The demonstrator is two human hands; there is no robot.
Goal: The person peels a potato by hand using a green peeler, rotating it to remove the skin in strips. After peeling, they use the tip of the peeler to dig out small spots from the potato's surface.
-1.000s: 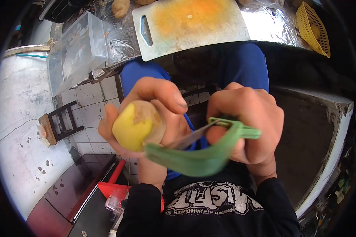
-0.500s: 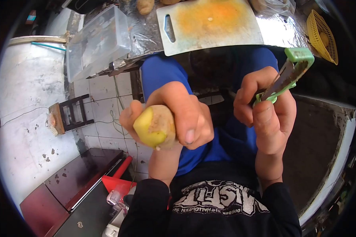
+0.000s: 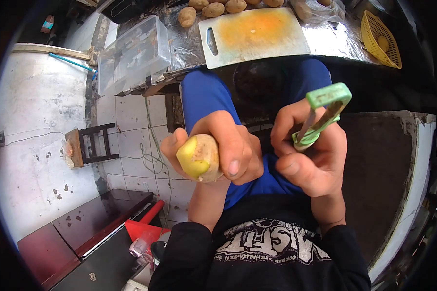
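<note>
My left hand [image 3: 230,150] is closed around a potato [image 3: 206,160], whose exposed end shows yellow peeled patches beside brown skin. To its right, my right hand [image 3: 320,155] grips a green peeler [image 3: 332,94] by its lower part, with fingers curled and the thumb stretched along below. The peeler's head points up and stands apart from the potato. Both hands are held in front of my body, over my lap. Beyond them a white cutting board [image 3: 252,53], stained orange, lies on the foil-covered table.
Several unpeeled potatoes [image 3: 187,17] lie behind the board. A clear plastic bin [image 3: 131,58] stands at the table's left; a yellow basket [image 3: 378,39] with a potato inside is at the right. A plastic bag [image 3: 318,9] sits at the back. A small stool [image 3: 97,145] is on the floor.
My right hand and the peeler have moved left, nearer the potato, and the peeler's head is lower. My left hand has barely shifted. The view has tilted, showing more potatoes at the back.
</note>
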